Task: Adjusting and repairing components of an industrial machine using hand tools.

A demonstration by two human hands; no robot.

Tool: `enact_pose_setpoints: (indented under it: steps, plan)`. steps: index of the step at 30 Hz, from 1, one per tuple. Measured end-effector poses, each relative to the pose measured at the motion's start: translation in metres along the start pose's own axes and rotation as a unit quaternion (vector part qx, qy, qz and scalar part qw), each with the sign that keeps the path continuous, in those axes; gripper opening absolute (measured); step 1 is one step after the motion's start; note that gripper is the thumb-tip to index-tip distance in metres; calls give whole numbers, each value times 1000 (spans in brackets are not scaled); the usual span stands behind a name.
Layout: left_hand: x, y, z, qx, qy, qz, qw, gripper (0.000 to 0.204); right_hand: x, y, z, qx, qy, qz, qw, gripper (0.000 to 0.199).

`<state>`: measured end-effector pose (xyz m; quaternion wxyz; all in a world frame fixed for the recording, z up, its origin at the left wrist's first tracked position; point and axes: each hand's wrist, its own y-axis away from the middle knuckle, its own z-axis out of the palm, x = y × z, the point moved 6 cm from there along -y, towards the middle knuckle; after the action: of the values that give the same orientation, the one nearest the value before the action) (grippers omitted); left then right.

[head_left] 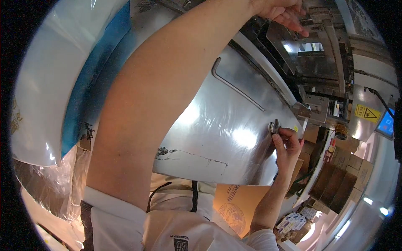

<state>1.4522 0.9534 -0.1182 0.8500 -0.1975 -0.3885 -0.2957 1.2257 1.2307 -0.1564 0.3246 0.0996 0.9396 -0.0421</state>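
Observation:
My left arm stretches across the steel tabletop (197, 146) toward the machine (322, 75) at the far right. At its end, my left hand (282, 14) is partly cut off by the upper edge; the visible fingers are extended and apart, with nothing seen in them. My right hand (288, 148), low at the table's right side, pinches a small shiny metal piece (274, 126) between thumb and fingers. Whether that piece is loose or fixed to the table I cannot tell. Between the hands, a long L-shaped hex key (238, 88) lies on the steel.
A large roll of clear film (50, 75) with a blue band stands at the left. A yellow warning label (367, 113) and a lit blue screen (386, 123) are on the machine's right. Cardboard boxes (341, 180) are stacked beyond, and a printed carton (238, 209) stands below the table edge.

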Motion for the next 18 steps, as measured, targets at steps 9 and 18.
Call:
enact_pose_setpoints:
  steps: [9, 18]
  plan:
    - [1, -2, 0, -7, 16, -8, 1000, 15, 0, -1, 0, -1, 4, 8, 1000, 21]
    - [-2, -6, 0, 9, 9, -5, 1000, 20, -2, 0, 0, 2, 25, -2, 1000, 21]
